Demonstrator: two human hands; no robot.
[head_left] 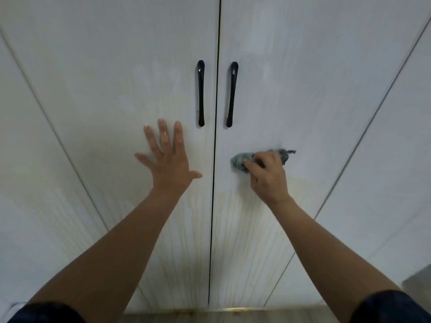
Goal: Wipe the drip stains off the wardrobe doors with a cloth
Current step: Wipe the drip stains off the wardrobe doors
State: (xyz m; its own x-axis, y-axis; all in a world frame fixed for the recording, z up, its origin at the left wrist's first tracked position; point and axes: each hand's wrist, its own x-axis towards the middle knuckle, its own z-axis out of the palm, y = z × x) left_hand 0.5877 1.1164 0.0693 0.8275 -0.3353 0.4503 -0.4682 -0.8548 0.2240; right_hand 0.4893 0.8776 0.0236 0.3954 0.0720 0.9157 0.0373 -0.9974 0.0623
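Observation:
Two white wardrobe doors face me, the left door [116, 78] and the right door [303, 78], split by a dark gap. Each carries a black vertical handle, one [200, 93] on the left door and one [232, 94] on the right. My left hand [168, 159] lies flat on the left door with fingers spread, just below its handle. My right hand [268, 176] grips a bunched grey-blue cloth [240, 159] and presses it against the right door below its handle. Yellowish drip streaks [235, 241] run down the lower part of both doors.
Further white panels [396, 159] flank the doors on both sides. A strip of floor [233, 317] with small yellowish spots shows at the doors' bottom edge. A grey object [419, 283] sits at the lower right.

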